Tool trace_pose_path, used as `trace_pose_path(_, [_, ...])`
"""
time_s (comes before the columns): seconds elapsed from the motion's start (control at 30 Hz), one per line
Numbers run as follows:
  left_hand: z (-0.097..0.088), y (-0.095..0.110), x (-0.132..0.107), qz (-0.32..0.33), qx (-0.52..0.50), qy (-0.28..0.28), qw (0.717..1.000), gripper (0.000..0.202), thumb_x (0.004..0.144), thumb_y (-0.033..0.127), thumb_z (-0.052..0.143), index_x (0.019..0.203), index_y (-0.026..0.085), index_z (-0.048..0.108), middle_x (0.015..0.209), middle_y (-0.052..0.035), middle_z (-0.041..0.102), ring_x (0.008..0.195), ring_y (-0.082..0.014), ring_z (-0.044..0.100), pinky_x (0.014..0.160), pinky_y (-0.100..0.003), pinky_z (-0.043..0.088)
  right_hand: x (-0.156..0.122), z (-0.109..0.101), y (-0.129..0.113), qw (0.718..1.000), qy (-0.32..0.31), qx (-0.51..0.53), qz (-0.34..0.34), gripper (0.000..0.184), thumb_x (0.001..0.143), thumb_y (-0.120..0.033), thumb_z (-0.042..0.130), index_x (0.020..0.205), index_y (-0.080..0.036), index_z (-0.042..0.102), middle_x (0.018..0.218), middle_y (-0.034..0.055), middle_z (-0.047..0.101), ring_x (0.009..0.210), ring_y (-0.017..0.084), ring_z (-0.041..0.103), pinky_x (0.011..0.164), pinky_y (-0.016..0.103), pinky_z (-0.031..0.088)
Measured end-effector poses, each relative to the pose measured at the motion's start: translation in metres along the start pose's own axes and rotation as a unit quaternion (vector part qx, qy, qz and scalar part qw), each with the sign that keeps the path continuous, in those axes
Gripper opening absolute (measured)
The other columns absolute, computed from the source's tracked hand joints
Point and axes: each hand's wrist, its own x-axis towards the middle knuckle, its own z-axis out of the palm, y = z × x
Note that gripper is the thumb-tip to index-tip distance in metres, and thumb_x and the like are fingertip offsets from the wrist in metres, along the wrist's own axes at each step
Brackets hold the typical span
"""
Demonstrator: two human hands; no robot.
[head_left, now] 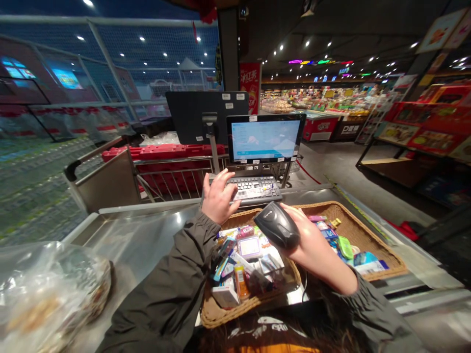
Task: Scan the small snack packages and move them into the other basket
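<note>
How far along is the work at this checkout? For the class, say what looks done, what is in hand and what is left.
Done: little is certain; a clear plastic bag of goods lies at the counter's left end. In hand: the right hand holds a black barcode scanner, while the open left hand hovers beside the keyboard. Left: many small packaged goods still lie in the wicker tray.

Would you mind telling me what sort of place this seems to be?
This looks like a supermarket checkout: a handheld barcode scanner in the right hand, a till screen with keyboard, and a wicker tray of small packaged goods.
</note>
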Motion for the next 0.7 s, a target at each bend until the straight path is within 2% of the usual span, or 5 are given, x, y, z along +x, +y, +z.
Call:
trace_pose_path(0.2, [0.008,-0.001,-0.01,-0.004,-0.002,-0.018,1.0,0.017,0.079,0.032,0.067,0.092,0.023,0.061,0.142,-0.0103,0.055,0.142,-0.0308,0.04,0.123,-0.06,0.005,-0.003,0.003,0.005,1.0,0.0,0.02,0.001,0.04,0.079,-0.025,0.067,0.119,-0.02,0.062,0.12,0.0149,0.067,0.13,0.034,0.053,0.11,0.057,0.042])
trace_pose_path(0.4, [0.015,-0.003,-0.024,-0.024,-0.007,-0.055,0.998,0.017,0.078,0.031,0.068,0.091,0.023,0.061,0.142,-0.01,0.055,0.142,-0.0307,0.04,0.123,-0.061,0.006,-0.007,0.008,0.011,0.999,-0.011,0.031,0.004,0.039,0.073,-0.022,0.069,0.112,-0.019,0.065,0.119,0.0139,0.068,0.126,0.034,0.056,0.11,0.056,0.042])
trace_pose_path(0.7, [0.035,-0.013,-0.061,-0.042,-0.002,-0.131,0.991,0.016,0.079,0.03,0.066,0.092,0.023,0.06,0.14,-0.0103,0.056,0.141,-0.0304,0.04,0.122,-0.063,0.008,-0.011,0.012,0.014,0.999,-0.034,0.037,0.01,0.047,0.076,-0.026,0.068,0.121,-0.017,0.062,0.122,0.0159,0.068,0.12,0.034,0.061,0.106,0.054,0.047])
